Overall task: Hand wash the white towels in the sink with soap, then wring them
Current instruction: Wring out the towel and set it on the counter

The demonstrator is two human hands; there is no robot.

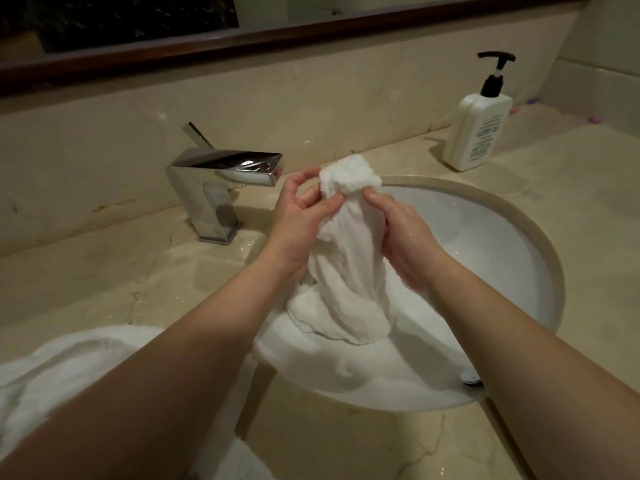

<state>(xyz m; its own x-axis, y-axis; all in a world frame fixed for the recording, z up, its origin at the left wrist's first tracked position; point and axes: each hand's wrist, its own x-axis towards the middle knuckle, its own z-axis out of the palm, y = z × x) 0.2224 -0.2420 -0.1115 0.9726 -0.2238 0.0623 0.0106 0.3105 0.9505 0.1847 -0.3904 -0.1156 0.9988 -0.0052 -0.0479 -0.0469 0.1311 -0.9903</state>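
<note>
We have the wet white terry towel [349,258] held up over the round white undermount sink [491,244], top end bunched above the hands, lower end trailing down to the basin floor by the near rim. Left hand [298,220] pinches the towel's upper left edge, thumb on the front face, fingers curled behind. Right hand [398,233] grips the right side, thumb pressed near the bunch, fingers wrapped around the back. So both grips are closed on the cloth, neither spread. Hands sit just beside each other, cloth between them. Step in hand looks like the scrub: rubbing the upper section between the two grips. It could be the start of gathering for a wring, we can't tell which. No clear suds visible on the cloth. A second pile of white towelling [86,368] lies on the beige marble bench [381,445] at the near left, partly under the left forearm, likely still to do. Square chrome faucet [225,188] is off, no water stream visible. White pump soap bottle [479,129] stands on the bench back right, well apart from the hands. Next move, our read: finish working the cloth, then gather the trailing end, grips set apart and counter-twist over the basin so runoff stays inside.
</note>
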